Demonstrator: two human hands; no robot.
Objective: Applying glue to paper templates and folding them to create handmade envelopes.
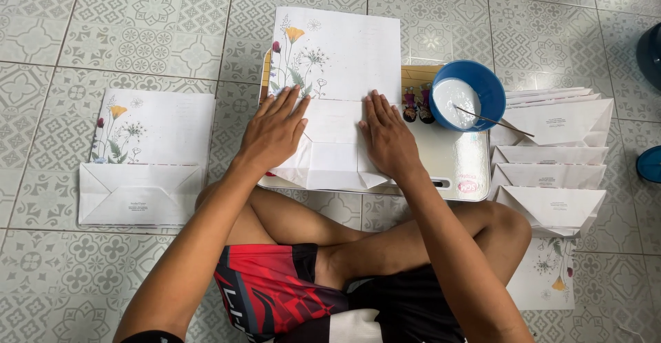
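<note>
Paper bag [335, 102], white with a flower print, lay flat on the small low table [461, 157] before your crossed legs. You pressed your left hand [274, 131] and right hand [387, 136], fingers open and flat, on its folded base, gripping nothing.

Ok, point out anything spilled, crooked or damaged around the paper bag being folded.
Nothing stands out. Both hands, left hand and right hand, press flat on the paper bag. The blue bowl sits upright, its white paste contained, a stick resting in it.
</note>
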